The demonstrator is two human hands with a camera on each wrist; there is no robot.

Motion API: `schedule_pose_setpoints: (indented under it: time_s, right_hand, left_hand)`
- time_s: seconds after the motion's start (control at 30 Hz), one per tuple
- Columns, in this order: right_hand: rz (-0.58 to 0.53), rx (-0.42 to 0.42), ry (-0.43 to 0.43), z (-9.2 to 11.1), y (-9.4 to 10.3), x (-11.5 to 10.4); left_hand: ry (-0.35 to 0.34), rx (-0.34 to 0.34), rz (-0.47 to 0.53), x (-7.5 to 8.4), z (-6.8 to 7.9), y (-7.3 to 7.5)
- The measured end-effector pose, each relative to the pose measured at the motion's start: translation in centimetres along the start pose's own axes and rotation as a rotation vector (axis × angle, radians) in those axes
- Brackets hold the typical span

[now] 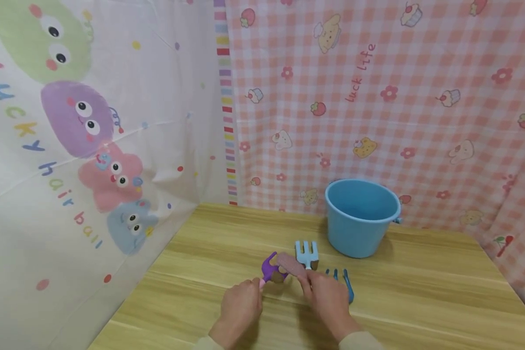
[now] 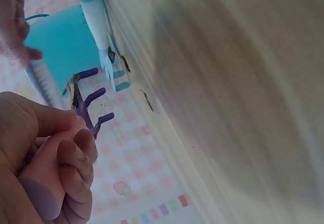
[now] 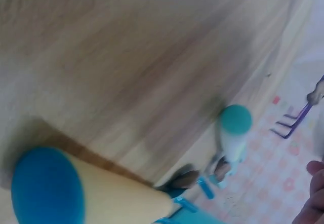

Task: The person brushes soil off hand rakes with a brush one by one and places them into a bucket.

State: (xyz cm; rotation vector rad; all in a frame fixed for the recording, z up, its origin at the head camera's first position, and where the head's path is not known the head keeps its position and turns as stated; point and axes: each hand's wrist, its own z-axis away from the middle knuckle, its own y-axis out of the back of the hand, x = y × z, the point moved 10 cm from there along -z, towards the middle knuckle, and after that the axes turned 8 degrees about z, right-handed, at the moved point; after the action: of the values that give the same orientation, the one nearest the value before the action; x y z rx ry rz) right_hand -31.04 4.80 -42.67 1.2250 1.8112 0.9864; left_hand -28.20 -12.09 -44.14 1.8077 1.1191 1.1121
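Observation:
My left hand [image 1: 241,305] grips the pink handle [image 2: 48,171] of a small purple hand rake [image 2: 88,105], its prongs raised off the table and a brown patch on its head. My right hand [image 1: 328,299] pinches an oblong, pinkish brush [image 1: 291,264], held over the purple rake's head; whether the two touch I cannot tell. Just beyond lies a light blue toy fork [image 1: 306,253], also with a brown patch. A dark blue rake [image 1: 348,287] with a cream handle [image 3: 119,188] lies by my right hand, which hides most of it in the head view.
A light blue bucket [image 1: 359,228] stands at the back right of the wooden table [image 1: 437,287]. Dark crumbs [image 2: 147,100] lie on the tabletop. A white printed cloth [image 1: 170,97] hangs at the left, and a pink checked curtain [image 1: 288,116] at the back.

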Motion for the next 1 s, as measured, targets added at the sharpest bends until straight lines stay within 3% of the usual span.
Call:
schedule_pose_setpoints:
  time_s: [0.1,0.2,0.5,0.77,1.0]
  right_hand:
    - [0.028,0.041,0.102,0.4,0.5,-1.6]
    - [0.074,0.06,0.137,0.8,0.6,-2.4]
    - [0.074,0.028,0.061,0.8,0.1,-1.5]
    - [0.051,-0.028,0.007,0.5,-0.6,-0.8]
    - [0.049,-0.025,-0.011,0.5,-0.7,-0.6]
  left_hand:
    - [0.015,-0.004,0.009,-0.2,-0.2,0.1]
    - [0.013,-0.018,0.021,-0.2,-0.2,-0.1]
    - [-0.009,0.024,-0.006,0.2,0.1,-0.1]
    - [-0.009,0.012,0.001,0.2,0.2,-0.3]
    - [-0.016,0.015,0.012,0.2,0.2,-0.4]
